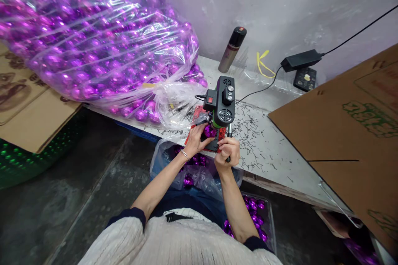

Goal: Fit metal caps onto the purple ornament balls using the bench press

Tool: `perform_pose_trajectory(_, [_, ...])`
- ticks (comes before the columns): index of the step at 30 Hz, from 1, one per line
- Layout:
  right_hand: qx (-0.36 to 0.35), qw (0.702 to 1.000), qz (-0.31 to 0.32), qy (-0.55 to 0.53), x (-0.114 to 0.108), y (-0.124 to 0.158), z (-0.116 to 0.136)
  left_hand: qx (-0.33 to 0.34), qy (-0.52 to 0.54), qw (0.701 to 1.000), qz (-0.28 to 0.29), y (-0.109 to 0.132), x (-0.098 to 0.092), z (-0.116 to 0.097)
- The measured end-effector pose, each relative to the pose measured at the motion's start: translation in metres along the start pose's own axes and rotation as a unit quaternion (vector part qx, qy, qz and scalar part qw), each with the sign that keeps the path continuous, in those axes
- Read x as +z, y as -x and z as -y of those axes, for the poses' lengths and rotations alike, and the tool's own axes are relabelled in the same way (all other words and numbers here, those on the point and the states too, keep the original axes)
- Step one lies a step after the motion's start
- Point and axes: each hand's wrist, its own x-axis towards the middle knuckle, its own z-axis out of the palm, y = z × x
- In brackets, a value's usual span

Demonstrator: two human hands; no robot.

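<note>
Under the head of a small black bench machine [226, 101], my left hand [195, 140] grips a shiny purple bauble [209, 131], thumb and fingers on its sides. My right hand [228, 151] is wrapped round the black lever handle [229, 159] on the machine's right side. A red switch box sits on the machine's left side. Red material shows around its base. Below my hands, an open clear plastic bag [161, 161] on my lap contains several purple baubles.
A huge clear bag of purple baubles [118, 49] fills the back left. A spray can [232, 49], a power adapter [301, 60] and a yellow tie [263, 64] are at the back. Cardboard boxes [342, 132] flank me. Thin black bits litter the white table [280, 161]. A clear tray [271, 223] of baubles is low right.
</note>
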Motion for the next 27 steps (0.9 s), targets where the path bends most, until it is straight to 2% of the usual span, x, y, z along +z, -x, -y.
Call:
perform_pose_trajectory(6, [-0.004,1.0,-0.003,0.014,0.002,0.005,-0.006,-0.003,-0.008,1.0,-0.002,0.0,0.001,0.001])
perform_pose_trajectory(11, [-0.039,0.999,0.007,0.023,0.004,0.007,-0.008,0.009,-0.009,1.0,-0.009,0.0,0.003,0.005])
perform_pose_trajectory(14, [-0.007,1.0,-0.015,0.012,0.003,-0.012,0.002,0.011,-0.006,1.0,-0.007,-0.003,0.005,0.008])
perform_pose_trajectory(18, [0.065,0.998,-0.02,0.014,0.0,-0.051,0.026,0.026,0.004,0.999,-0.018,0.0,0.003,0.006])
perform_pose_trajectory(20, [0.087,0.996,-0.01,0.013,-0.002,-0.062,0.034,0.048,0.0,0.998,-0.031,0.013,-0.003,0.0])
perform_pose_trajectory(22, [0.083,0.996,-0.001,0.011,-0.004,-0.064,0.037,0.076,-0.017,0.997,-0.029,0.037,-0.011,-0.008])
perform_pose_trajectory(25, [0.052,0.999,0.004,0.01,-0.004,-0.055,0.033,0.125,-0.059,0.99,0.028,0.083,-0.023,-0.018])
perform_pose_trajectory(27, [0.036,0.999,0.003,0.011,-0.004,-0.048,0.03,0.14,-0.076,0.985,0.071,0.105,-0.029,-0.02])
